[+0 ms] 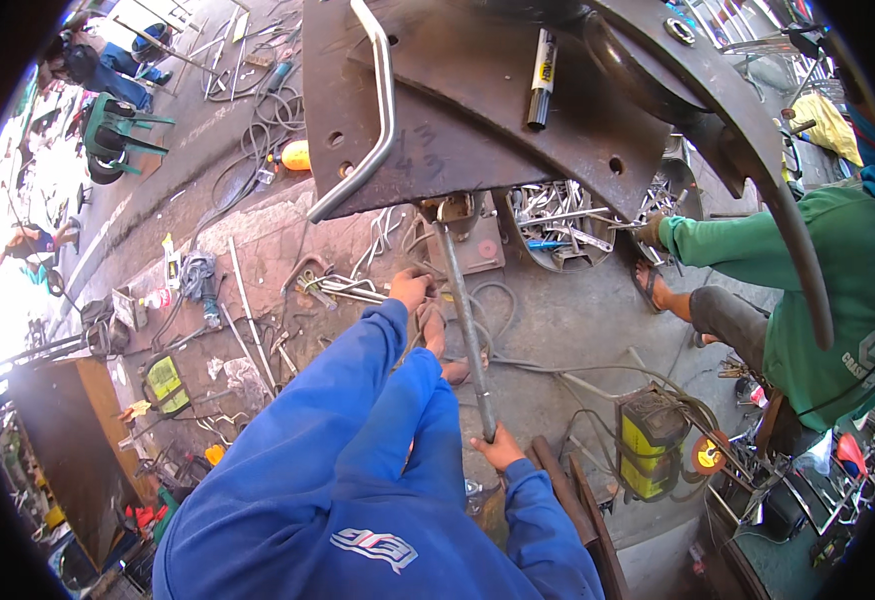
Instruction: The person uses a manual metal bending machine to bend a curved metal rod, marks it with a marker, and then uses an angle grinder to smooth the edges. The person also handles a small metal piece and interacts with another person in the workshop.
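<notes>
My right hand (498,448) is wrapped round the near end of a long grey metal pipe (468,335). The pipe runs away from me to a rusty fitting (454,210) under the edge of a dark steel plate (437,150). My left hand (412,288) is low, left of the pipe, its fingers curled; what they hold, if anything, I cannot make out. Beside it several bent metal rods (347,288) lie on the ground. On the plate rest a bent metal bar (385,110) and a marker-like tube (542,80).
To the right, a person in a green top (817,270) reaches a gloved hand (649,231) toward a bin of metal pieces (567,262). A yellow-green welding machine (649,442) with cables stands near right. An angle grinder (200,280) lies left; a green chair (112,135) stands farther off.
</notes>
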Motion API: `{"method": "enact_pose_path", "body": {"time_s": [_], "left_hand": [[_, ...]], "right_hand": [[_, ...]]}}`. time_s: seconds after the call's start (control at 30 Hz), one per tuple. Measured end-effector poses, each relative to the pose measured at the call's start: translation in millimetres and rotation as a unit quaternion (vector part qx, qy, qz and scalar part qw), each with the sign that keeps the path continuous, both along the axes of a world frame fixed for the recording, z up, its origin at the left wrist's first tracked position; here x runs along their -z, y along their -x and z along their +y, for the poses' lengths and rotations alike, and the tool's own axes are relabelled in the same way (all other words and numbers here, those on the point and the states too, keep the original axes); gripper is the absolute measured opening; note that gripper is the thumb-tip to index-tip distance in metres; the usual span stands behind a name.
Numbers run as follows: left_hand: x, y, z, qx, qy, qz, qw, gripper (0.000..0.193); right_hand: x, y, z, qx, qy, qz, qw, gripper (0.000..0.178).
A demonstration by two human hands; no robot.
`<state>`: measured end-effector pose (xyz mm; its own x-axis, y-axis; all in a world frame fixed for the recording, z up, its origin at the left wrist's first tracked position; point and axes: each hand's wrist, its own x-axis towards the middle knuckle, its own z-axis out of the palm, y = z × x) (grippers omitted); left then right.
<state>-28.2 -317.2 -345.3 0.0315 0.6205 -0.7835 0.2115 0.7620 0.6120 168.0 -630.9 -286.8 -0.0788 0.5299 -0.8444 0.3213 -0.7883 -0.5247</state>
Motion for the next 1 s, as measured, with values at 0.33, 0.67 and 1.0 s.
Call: {"method": "enact_pose_path", "body": {"time_s": [0.33, 0.67, 1.0], "left_hand": [[-24, -35, -52, 0.152, 0.002, -0.001, 0.988, 0.025], [22, -20, -103, 0.083, 0.104, -0.056, 0.990, 0.029], [22, -58, -122, -0.037, 0.093, -0.108, 0.989, 0.027]], "right_hand": [[0, 0, -4, 0.012, 0.001, 0.020, 1.000, 0.053], [10, -2, -9, -0.028, 0.034, 0.007, 0.999, 0.063], [-11, 1, 1, 0.012, 0.009, -0.019, 1.000, 0.036]]}}
